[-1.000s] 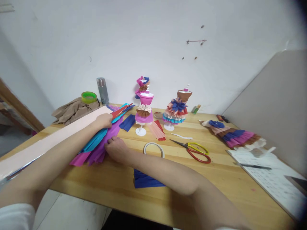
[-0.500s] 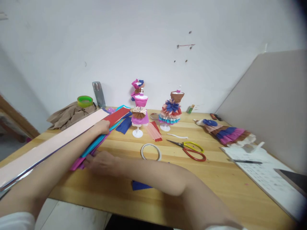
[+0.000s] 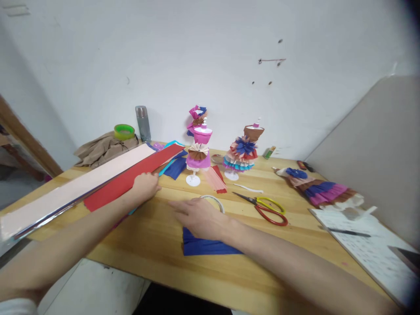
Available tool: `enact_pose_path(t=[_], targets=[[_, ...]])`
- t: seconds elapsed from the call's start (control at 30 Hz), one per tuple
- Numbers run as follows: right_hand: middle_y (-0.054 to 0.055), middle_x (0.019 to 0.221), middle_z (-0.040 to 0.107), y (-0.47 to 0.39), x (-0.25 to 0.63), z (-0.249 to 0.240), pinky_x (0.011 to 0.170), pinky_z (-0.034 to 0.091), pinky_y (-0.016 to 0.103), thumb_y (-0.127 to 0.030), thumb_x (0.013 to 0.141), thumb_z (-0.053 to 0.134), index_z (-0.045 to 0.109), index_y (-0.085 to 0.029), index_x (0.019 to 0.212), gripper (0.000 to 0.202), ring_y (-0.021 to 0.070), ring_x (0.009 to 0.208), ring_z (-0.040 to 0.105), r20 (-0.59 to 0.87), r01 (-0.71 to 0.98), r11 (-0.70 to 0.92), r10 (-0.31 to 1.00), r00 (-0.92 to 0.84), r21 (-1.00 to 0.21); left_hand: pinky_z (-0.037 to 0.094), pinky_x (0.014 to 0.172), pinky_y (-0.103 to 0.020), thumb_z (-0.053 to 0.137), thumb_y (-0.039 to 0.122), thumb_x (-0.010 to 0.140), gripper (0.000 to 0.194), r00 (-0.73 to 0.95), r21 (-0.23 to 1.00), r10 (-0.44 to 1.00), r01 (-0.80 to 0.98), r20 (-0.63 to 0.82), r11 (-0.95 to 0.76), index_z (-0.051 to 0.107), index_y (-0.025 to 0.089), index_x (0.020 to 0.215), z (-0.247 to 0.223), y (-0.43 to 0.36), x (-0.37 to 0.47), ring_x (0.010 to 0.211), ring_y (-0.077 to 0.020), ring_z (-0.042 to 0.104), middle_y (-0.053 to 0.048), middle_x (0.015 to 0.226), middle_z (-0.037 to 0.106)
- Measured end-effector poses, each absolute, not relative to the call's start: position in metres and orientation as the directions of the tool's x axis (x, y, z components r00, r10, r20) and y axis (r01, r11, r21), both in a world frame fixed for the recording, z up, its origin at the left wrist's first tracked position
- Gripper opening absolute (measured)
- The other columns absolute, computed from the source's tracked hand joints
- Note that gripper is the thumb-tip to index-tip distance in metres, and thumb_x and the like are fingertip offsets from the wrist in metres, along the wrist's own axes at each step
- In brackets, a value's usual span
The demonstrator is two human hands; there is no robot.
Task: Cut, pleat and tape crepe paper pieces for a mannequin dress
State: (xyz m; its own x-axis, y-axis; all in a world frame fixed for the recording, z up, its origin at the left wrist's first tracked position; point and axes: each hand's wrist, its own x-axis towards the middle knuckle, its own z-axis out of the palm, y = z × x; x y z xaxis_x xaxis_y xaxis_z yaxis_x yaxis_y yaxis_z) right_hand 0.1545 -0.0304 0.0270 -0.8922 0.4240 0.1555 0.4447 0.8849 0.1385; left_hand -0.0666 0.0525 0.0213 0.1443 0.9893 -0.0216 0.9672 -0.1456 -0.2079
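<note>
My left hand (image 3: 145, 189) is closed at the near edge of a long red crepe paper sheet (image 3: 113, 186), its fingers curled over the edge. Turquoise and pink paper edges peek out beneath the red one, largely covered by my forearm. My right hand (image 3: 198, 216) has its fingers stretched out, slightly blurred, and holds nothing. It hovers over the white tape roll (image 3: 218, 201) and a strip of blue crepe paper (image 3: 210, 248), hiding part of both. A long pale pink crepe paper sheet (image 3: 85, 181) lies left of the red one.
Dressed mini mannequins (image 3: 201, 151) stand at the back, another mannequin (image 3: 241, 151) to their right. Scissors (image 3: 262, 208) lie at centre right, a paper dress (image 3: 318, 188) and a written sheet (image 3: 351, 245) beyond. Brown cloth (image 3: 101, 151), green tape (image 3: 124, 131) and a flask (image 3: 143, 124) sit back left.
My right hand has left the pink and turquoise paper ends and moved right, over the blue strip. More of the red sheet now shows, extending toward the near left. The view has shifted a little.
</note>
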Motion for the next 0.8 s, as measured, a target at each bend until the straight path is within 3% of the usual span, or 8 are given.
enact_pose_path(t=[0.07, 0.13, 0.23, 0.37, 0.47, 0.57, 0.67, 0.8], targets=[[0.013, 0.131, 0.061, -0.026, 0.171, 0.024, 0.076, 0.053, 0.029, -0.012, 0.085, 0.052, 0.065, -0.016, 0.109, 0.027, 0.0170, 0.090, 0.067, 0.178, 0.460, 0.881, 0.437, -0.882, 0.116, 0.051, 0.080, -0.043, 0.046, 0.026, 0.092, 0.032, 0.165, -0.237, 0.986, 0.958, -0.012, -0.164, 0.059, 0.010, 0.116, 0.016, 0.047, -0.068, 0.103, -0.0342, 0.063, -0.023, 0.109, 0.066], [0.016, 0.131, 0.061, -0.020, 0.186, 0.020, 0.077, 0.055, 0.033, -0.009, 0.086, 0.049, 0.064, -0.013, 0.111, 0.030, 0.0192, 0.089, 0.069, 0.217, 0.481, 0.871, 0.453, -0.865, 0.102, 0.052, 0.078, -0.042, 0.037, 0.012, 0.092, 0.033, 0.184, -0.260, 0.983, 0.949, -0.007, -0.180, 0.060, 0.010, 0.115, 0.015, 0.046, -0.074, 0.103, -0.0325, 0.063, -0.023, 0.109, 0.065], [0.017, 0.128, 0.063, -0.011, 0.208, 0.013, 0.075, 0.057, 0.036, -0.010, 0.086, 0.048, 0.067, -0.012, 0.108, 0.029, 0.0230, 0.088, 0.071, 0.266, 0.550, 0.831, 0.513, -0.816, 0.081, 0.052, 0.076, -0.042, 0.033, 0.006, 0.090, 0.038, 0.210, -0.290, 0.978, 0.936, 0.000, -0.201, 0.059, 0.007, 0.117, 0.018, 0.046, -0.085, 0.104, -0.0334, 0.060, -0.025, 0.111, 0.063], [0.014, 0.128, 0.064, 0.000, 0.237, 0.001, 0.077, 0.058, 0.037, -0.010, 0.085, 0.049, 0.068, -0.018, 0.113, 0.035, 0.0252, 0.097, 0.071, 0.345, 0.656, 0.754, 0.625, -0.701, -0.034, 0.051, 0.071, -0.039, 0.034, 0.011, 0.092, 0.035, 0.258, -0.315, 0.966, 0.919, 0.019, -0.239, 0.062, 0.008, 0.111, 0.019, 0.037, -0.087, 0.101, -0.0327, 0.059, -0.022, 0.107, 0.064], [0.012, 0.124, 0.067, 0.004, 0.254, -0.010, 0.082, 0.058, 0.037, -0.014, 0.089, 0.047, 0.070, -0.022, 0.111, 0.033, 0.0240, 0.103, 0.069, 0.419, 0.691, 0.705, 0.683, -0.599, -0.162, 0.050, 0.068, -0.035, 0.036, 0.016, 0.093, 0.031, 0.385, -0.316, 0.920, 0.883, 0.069, -0.346, 0.066, 0.010, 0.098, 0.017, 0.026, -0.073, 0.098, -0.0305, 0.058, -0.020, 0.101, 0.064], [0.010, 0.117, 0.070, 0.005, 0.263, -0.020, 0.087, 0.056, 0.038, -0.020, 0.093, 0.046, 0.071, -0.022, 0.108, 0.029, 0.0232, 0.104, 0.068, 0.477, 0.673, 0.682, 0.710, -0.518, -0.284, 0.048, 0.070, -0.031, 0.038, 0.015, 0.092, 0.030, 0.478, -0.237, 0.877, 0.858, 0.044, -0.456, 0.067, 0.011, 0.085, 0.017, 0.018, -0.050, 0.097, -0.0276, 0.060, -0.017, 0.093, 0.066], [0.010, 0.107, 0.073, 0.008, 0.269, -0.026, 0.084, 0.054, 0.036, -0.021, 0.093, 0.043, 0.070, -0.020, 0.106, 0.030, 0.0222, 0.096, 0.069, 0.502, 0.683, 0.618, 0.764, -0.406, -0.388, 0.046, 0.070, -0.033, 0.036, 0.022, 0.094, 0.033, 0.462, -0.139, 0.886, 0.880, 0.029, -0.454, 0.066, 0.010, 0.088, 0.025, 0.015, -0.024, 0.092, -0.0275, 0.063, -0.017, 0.092, 0.068], [0.005, 0.076, 0.071, 0.015, 0.275, -0.025, 0.069, 0.050, 0.033, -0.024, 0.090, 0.042, 0.063, -0.018, 0.116, 0.034, 0.0200, 0.069, 0.065, 0.487, 0.742, 0.428, 0.859, -0.157, -0.516, 0.042, 0.069, -0.032, 0.030, 0.030, 0.097, 0.043, 0.473, -0.062, 0.880, 0.880, 0.044, -0.470, 0.066, 0.011, 0.084, 0.039, 0.017, 0.006, 0.082, -0.0244, 0.063, -0.015, 0.087, 0.069]])
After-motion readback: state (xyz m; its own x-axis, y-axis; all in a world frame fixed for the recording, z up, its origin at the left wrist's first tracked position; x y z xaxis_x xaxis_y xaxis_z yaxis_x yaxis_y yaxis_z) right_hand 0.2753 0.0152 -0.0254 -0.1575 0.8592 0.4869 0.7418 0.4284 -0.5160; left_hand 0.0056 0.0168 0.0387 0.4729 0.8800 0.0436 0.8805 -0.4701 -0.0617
